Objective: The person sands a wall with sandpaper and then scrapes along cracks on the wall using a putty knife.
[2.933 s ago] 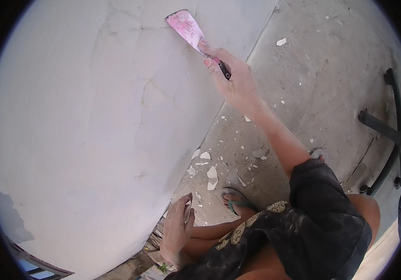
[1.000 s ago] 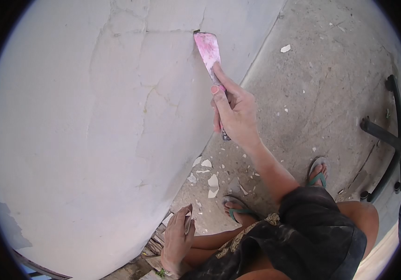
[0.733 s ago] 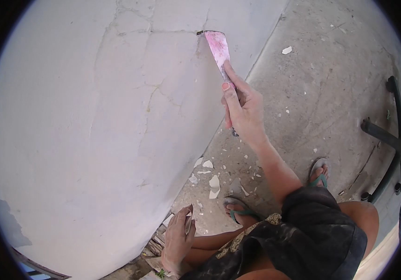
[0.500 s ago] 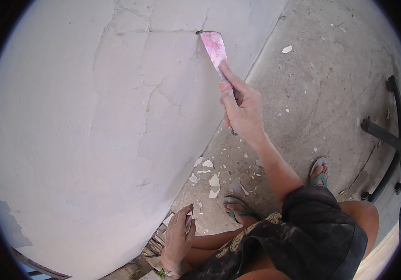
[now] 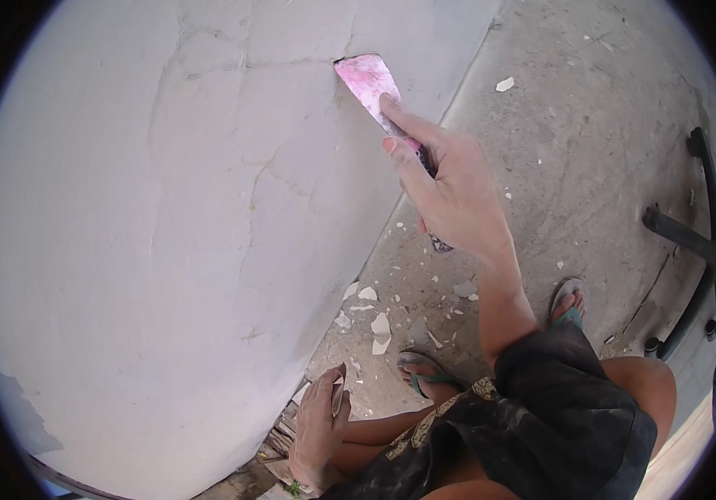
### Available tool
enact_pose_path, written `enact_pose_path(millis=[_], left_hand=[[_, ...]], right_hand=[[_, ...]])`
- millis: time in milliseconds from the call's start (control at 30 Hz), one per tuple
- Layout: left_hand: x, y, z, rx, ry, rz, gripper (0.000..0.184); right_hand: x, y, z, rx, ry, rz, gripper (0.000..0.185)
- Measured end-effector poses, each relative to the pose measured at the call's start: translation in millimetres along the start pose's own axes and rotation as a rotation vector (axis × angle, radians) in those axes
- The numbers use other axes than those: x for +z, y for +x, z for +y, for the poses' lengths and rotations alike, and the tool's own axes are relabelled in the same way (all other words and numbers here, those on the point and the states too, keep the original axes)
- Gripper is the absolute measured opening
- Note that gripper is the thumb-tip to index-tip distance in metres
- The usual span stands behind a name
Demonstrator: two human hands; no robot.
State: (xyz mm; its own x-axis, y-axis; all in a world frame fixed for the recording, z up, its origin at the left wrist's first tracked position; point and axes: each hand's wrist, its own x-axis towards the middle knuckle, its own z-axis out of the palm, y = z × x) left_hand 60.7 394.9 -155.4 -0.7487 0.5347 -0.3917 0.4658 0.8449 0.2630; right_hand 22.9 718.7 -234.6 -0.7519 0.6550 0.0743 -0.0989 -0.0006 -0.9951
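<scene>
My right hand [image 5: 449,179] is closed around the dark handle of a pink-smeared putty knife [image 5: 368,82]. The blade's wide edge lies against the pale wall [image 5: 208,275], at the right end of a horizontal crack. My thumb and index finger extend toward the blade. Low in the view, my left hand [image 5: 319,421] has its fingers curled near the wall's foot. Between them shows part of a small, thin object that I cannot make out. More cracks run down the wall to the left of the blade.
White flakes [image 5: 381,327] lie on the concrete floor [image 5: 566,167] by my sandalled feet. A black chair base [image 5: 691,237] stands at the right. Dark blue cloth shows at the right edge. Wood scraps [image 5: 277,443] lie at the wall's foot, below left. A grey patch marks the wall at lower left.
The putty knife moved down the view from its place at the top, its handle now tilted more to the right. My right wrist has bent. My left hand has barely moved.
</scene>
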Motion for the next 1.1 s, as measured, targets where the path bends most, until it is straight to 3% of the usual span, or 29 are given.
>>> enact_pose_path(millis=[100,267,467,567,767,967,1067,1100], left_hand=[[1.4,2.9,-1.3,0.006,0.013,0.001,0.036],[0.3,-0.9,1.5,0.010,0.014,-0.003,0.036],[1.8,-7.9,-4.2,0.002,-0.006,0.030,0.035],[1.8,-8.5,-2.4,0.014,0.005,0.042,0.035],[-2.1,-15.5,4.4,0.007,-0.006,0.060,0.038],[-0.3,-21.4,1.2,-0.012,-0.055,0.062,0.041],[2.1,-20.7,5.1,0.010,-0.028,0.047,0.039],[3.1,-19.8,5.6,0.034,-0.006,0.052,0.038]], right_hand=[[31.3,-6.3,21.4,0.189,0.504,0.003,0.043],[85.7,1.6,54.6,0.102,0.794,0.083,0.048],[61.2,-2.2,39.5,0.266,0.904,-0.050,0.052],[45.9,-1.5,40.9,0.271,1.347,-0.147,0.056],[16.1,-0.3,52.3,0.244,1.073,-0.235,0.059],[-21.4,-0.1,99.9,-0.142,-0.231,0.226,0.057],[-25.4,-7.2,75.4,0.230,0.333,0.031,0.059],[-18.8,-11.1,66.6,0.218,0.307,-0.023,0.058]])
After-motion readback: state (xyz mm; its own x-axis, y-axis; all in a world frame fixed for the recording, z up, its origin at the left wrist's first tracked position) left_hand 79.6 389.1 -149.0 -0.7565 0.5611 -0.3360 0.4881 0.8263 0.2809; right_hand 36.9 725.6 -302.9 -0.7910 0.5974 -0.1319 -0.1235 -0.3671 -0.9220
